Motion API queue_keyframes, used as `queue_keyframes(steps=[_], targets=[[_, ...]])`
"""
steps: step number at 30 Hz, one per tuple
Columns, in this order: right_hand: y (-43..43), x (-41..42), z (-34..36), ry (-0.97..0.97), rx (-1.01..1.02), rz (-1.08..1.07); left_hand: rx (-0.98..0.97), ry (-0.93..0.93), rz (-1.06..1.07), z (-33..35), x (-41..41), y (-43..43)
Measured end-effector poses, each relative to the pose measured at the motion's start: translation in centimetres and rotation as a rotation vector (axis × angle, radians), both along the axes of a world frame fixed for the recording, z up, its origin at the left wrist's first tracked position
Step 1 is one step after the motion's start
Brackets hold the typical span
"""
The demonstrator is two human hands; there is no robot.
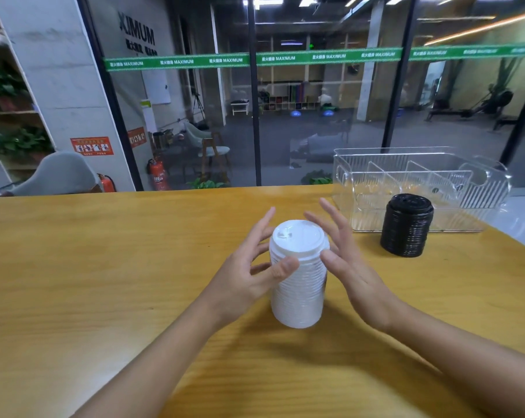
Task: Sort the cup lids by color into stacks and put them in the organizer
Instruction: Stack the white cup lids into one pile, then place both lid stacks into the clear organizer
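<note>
The yellow wood-grain bench [104,282] has its far edge running right along a dark-framed glass wall [315,116], and its right edge cuts off on a diagonal just past the clear ribbed plastic organizer [478,188]. That organizer sits in the far right corner, pretty tight to both edges. You can see upright dividers inside it and a cut-out handle at each end.

A wide stretch of wood shows to the left of the hands, plus a fair band of it between the two stacks, so the stacks are well apart.

The tall stack of white plastic cup lids [299,291] stands upright on the bench about mid-frame, nearer the person than anything else. It's neatly nested, with ridged sides all the way down, and the top lid has a raised rim and a small sip tab. The shorter stack of black plastic cup lids [406,227] stands on the bench just in front of the organizer's front wall. I can't tell if it actually touches the wall. It's not inside any compartment.

The left hand [249,267] is spread loose, with the thumb resting on the side of the white stack and the fingers straight out past it. The right hand [348,267] is the same deal: fingers splayed and straight, thumb tip up against the rim near the top. Neither hand is wrapped around anything.
</note>
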State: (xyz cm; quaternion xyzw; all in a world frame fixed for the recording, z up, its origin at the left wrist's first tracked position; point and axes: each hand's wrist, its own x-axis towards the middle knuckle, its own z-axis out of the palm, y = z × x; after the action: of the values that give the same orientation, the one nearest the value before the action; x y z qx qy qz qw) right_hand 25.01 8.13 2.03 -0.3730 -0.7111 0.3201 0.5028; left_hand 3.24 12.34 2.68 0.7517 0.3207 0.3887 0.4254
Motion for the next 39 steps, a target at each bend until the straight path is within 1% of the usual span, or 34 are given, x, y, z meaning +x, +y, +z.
queue_keyframes(steps=[3,5,7,9,11,13,15,18,20,24,27,32,35,39], targets=[[-0.3,0.7,2.3,-0.129,0.069,-0.097,0.000,0.042,0.005,-0.5,-1.1,0.1],[-0.6,0.7,4.3,-0.303,0.152,-0.153,0.022,0.107,0.033,-1.0,-1.6,0.0],[-0.7,0.1,6.6,-0.513,0.182,-0.162,0.034,0.221,0.081,-1.8,-1.8,0.1],[-0.5,-0.9,8.1,-0.700,0.120,-0.144,0.033,0.364,0.131,-2.5,-1.7,-0.1],[-0.1,-1.8,8.8,-0.842,0.032,-0.122,0.068,0.440,0.157,-3.1,-1.3,-0.1],[0.2,-2.2,8.7,-0.939,-0.003,-0.126,0.094,0.450,0.169,-3.3,-0.6,-0.3],[0.5,-2.4,8.6,-0.986,-0.019,-0.140,0.105,0.430,0.173,-3.4,-0.1,-0.4],[0.8,-2.4,8.4,-1.023,-0.036,-0.174,0.085,0.366,0.159,-3.5,0.2,-0.6],[0.7,-2.2,8.3,-1.012,-0.028,-0.198,0.103,0.336,0.174,-3.3,0.1,-0.5],[1.0,-1.3,8.3,-0.927,0.052,-0.228,0.247,0.312,0.270,-2.2,-0.8,0.7],[2.6,-1.3,7.9,-0.835,0.109,-0.224,0.313,0.337,0.274,-1.3,-1.4,2.7],[8.1,-1.2,7.0,-0.719,0.172,-0.245,0.381,0.406,0.238,0.1,-2.2,9.0],[13.0,-1.0,7.1,-0.692,0.178,-0.262,0.419,0.442,0.241,0.9,-2.3,13.8],[17.9,-0.8,8.7,-0.692,0.122,-0.248,0.374,0.426,0.238,2.0,-1.9,17.9]])
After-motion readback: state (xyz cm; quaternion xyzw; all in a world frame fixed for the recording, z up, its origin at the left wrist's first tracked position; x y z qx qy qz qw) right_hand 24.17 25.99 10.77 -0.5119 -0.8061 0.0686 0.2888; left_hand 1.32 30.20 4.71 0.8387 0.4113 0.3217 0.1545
